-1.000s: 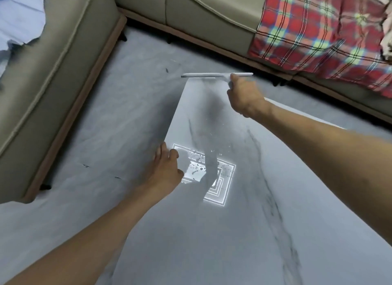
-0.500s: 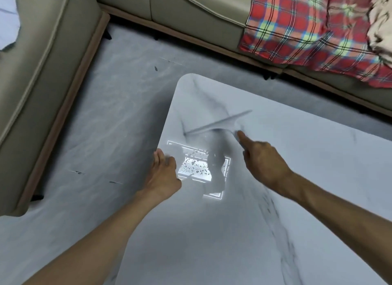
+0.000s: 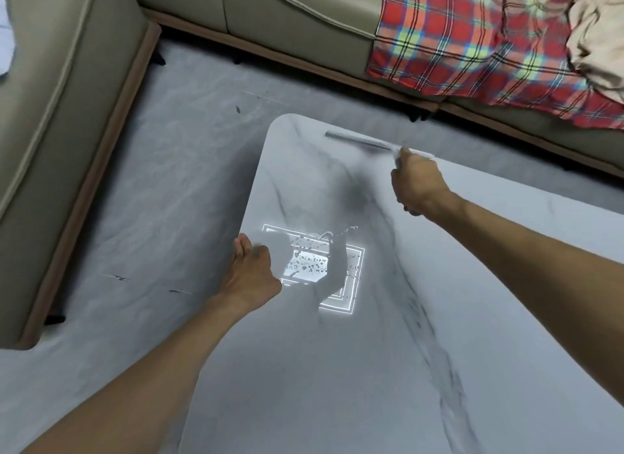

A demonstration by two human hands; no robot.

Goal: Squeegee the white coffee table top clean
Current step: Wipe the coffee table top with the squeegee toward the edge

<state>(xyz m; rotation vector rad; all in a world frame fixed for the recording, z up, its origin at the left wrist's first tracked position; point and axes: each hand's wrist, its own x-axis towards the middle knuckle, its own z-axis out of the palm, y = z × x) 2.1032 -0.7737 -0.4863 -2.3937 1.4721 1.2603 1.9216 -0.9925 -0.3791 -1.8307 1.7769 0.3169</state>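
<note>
A person's right hand (image 3: 417, 186) curls around the handle of a squeegee (image 3: 358, 140), its blade just inside the far edge of the white veined worktop (image 3: 337, 369), while the left hand (image 3: 251, 274) rests, fingers extended, on the left edge beside open grey floor (image 3: 169, 200).

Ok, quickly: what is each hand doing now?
Left hand: open, resting on edge of the white marbled coffee table.
Right hand: closed, holding the slim grey squeegee.
</note>
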